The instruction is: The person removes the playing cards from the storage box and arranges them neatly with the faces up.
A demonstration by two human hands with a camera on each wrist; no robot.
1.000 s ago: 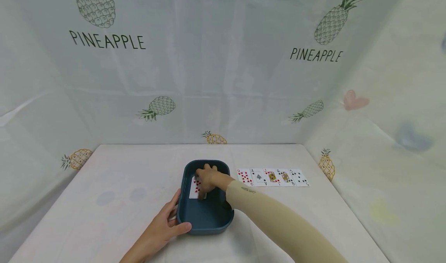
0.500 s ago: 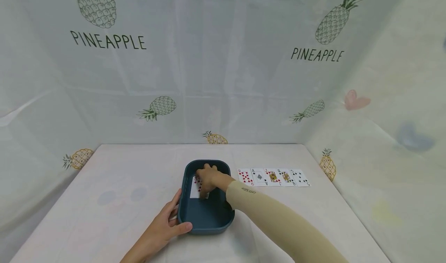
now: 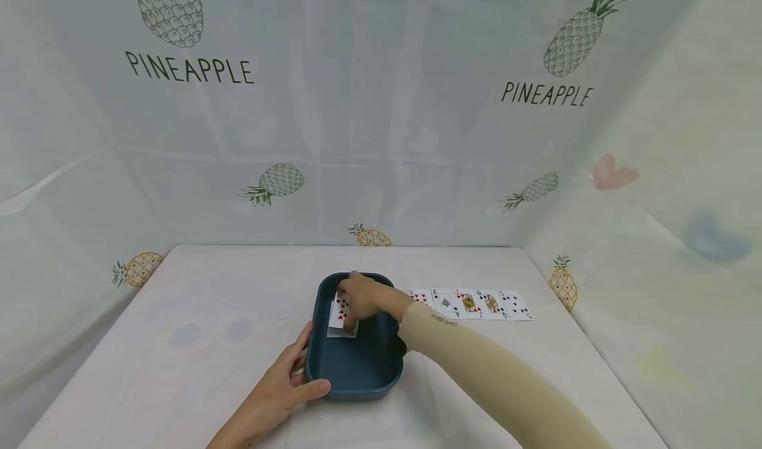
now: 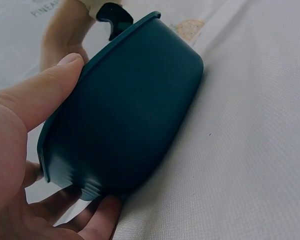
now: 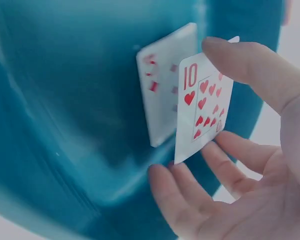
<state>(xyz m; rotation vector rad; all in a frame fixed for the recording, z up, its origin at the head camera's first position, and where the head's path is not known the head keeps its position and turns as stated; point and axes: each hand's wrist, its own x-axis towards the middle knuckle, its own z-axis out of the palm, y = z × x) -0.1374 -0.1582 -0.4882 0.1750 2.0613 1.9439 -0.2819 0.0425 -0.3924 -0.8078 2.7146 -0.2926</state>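
Observation:
A dark blue rounded plastic bin (image 3: 356, 366) stands on the white-covered table. My left hand (image 3: 282, 384) grips its near left corner, thumb over the rim and fingers along the outer wall. Inside the bin, my right hand (image 3: 364, 297) pinches a ten of hearts (image 5: 202, 110) between thumb and fingertips. The card is raised and tilted. Behind it, a face-up playing card with red diamonds (image 5: 160, 85) lies lower in the bin, its number blurred. How many cards are beneath it cannot be seen.
To the right of the bin, a row of face-up playing cards (image 3: 470, 303) lies along the table, an ace of spades (image 3: 445, 301) among them. My right forearm partly covers the left end of the row. A pineapple-printed sheet (image 3: 381, 138) hangs behind the table.
My right hand has lifted the ten of hearts off the diamonds card and shifted slightly up in the head view. My left hand keeps its hold on the bin.

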